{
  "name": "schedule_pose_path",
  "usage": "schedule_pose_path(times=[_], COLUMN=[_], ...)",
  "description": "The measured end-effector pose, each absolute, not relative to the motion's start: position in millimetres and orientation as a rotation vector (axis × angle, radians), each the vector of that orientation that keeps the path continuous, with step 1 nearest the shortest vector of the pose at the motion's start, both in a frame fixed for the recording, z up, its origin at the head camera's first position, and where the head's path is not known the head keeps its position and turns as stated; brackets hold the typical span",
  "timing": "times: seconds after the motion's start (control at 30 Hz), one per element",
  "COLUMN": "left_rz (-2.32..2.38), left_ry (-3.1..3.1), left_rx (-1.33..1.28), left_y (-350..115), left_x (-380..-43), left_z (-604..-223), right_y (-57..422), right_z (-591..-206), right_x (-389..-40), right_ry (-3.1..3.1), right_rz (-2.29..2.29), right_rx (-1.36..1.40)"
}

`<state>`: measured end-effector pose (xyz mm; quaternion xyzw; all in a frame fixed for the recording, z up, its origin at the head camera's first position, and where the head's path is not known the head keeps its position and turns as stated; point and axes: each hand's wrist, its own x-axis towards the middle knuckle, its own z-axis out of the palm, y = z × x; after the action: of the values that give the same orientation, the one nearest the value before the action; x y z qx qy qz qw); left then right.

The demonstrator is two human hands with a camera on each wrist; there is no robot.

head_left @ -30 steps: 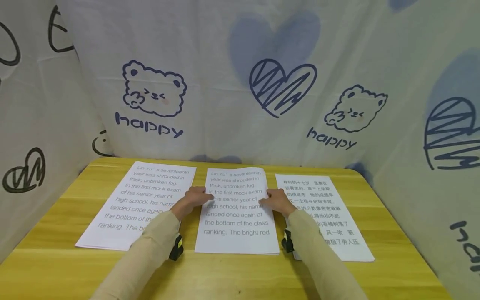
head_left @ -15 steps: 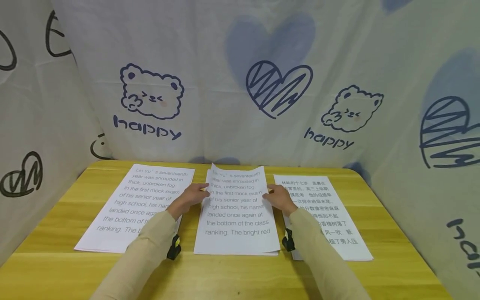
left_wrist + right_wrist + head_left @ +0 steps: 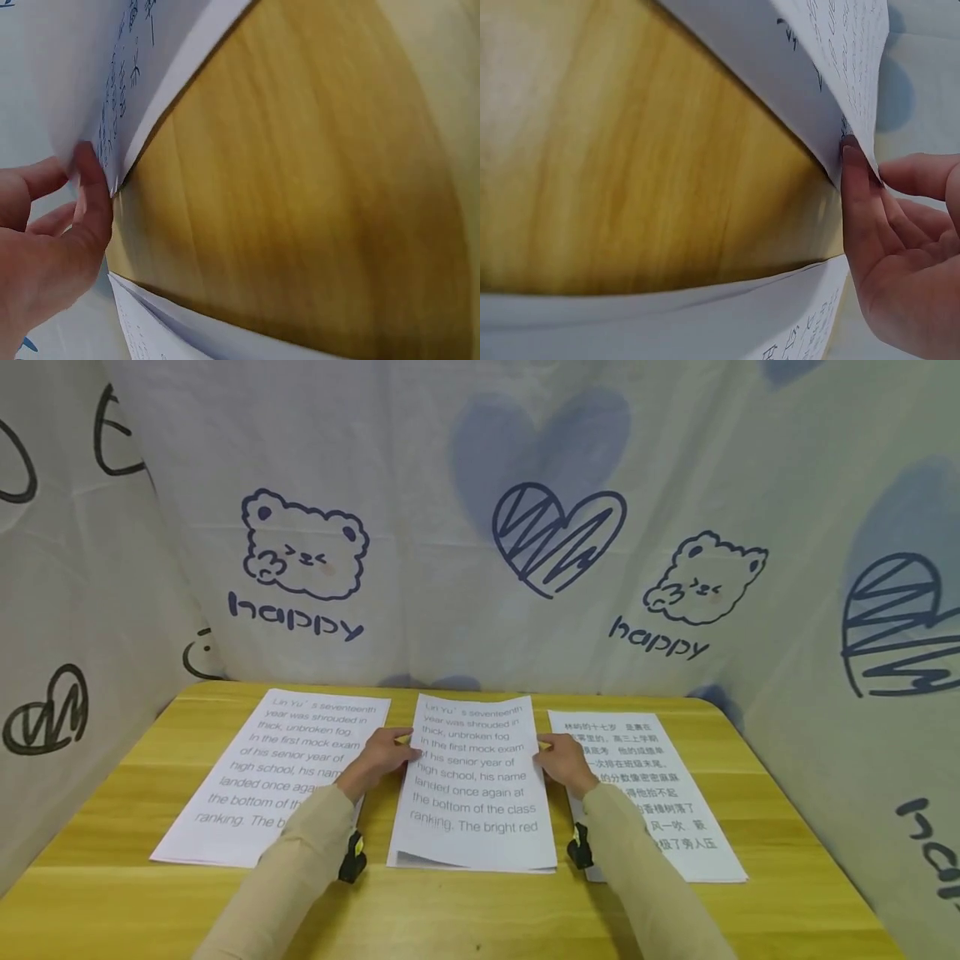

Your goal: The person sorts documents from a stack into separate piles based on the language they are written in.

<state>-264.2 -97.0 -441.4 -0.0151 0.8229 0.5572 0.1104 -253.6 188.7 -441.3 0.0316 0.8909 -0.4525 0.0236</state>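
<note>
In the head view a sheet of paper point(image 3: 476, 777) printed with large English text lies at the middle of the table, raised over another sheet. My left hand point(image 3: 381, 756) pinches its left edge and my right hand point(image 3: 564, 762) its right edge, both above mid-height. Seen from the left wrist, thumb and fingers nip the lifted sheet point(image 3: 60, 82), while a lower sheet point(image 3: 180, 67) with dark characters lies beneath. The right wrist view has the same: thumb above, fingers under the raised sheet point(image 3: 855, 52), and the lower sheet point(image 3: 757, 71) below it.
Left of the hands lies a stack of English-printed paper point(image 3: 288, 760), partly behind the left forearm. On the right is a stack with Chinese text point(image 3: 656, 743), partly covered by the right forearm. The wooden table point(image 3: 480, 914) meets a patterned cloth point(image 3: 427, 568) at its back.
The middle sheet has come up off the one below. Its top corner, curled up half a second ago, lies lower now, and its near edge has lifted. Both hands stay at its sides.
</note>
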Motion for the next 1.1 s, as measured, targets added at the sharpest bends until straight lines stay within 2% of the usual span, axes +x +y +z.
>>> schedule_pose_path(times=[0.6,1.1], left_rz=[1.954,1.938], left_ry=[2.425,2.388], left_rx=[-0.238,-0.295], left_y=[-105.7,-146.5], left_x=[-277.3,-263.2], left_z=[-404.1,-401.0], right_y=[173.1,136.3], right_z=[-400.5,-398.6], right_x=[-264.2,-262.5], right_ry=[2.624,2.577], right_rz=[-1.782,-1.805], right_rx=[0.242,0.139])
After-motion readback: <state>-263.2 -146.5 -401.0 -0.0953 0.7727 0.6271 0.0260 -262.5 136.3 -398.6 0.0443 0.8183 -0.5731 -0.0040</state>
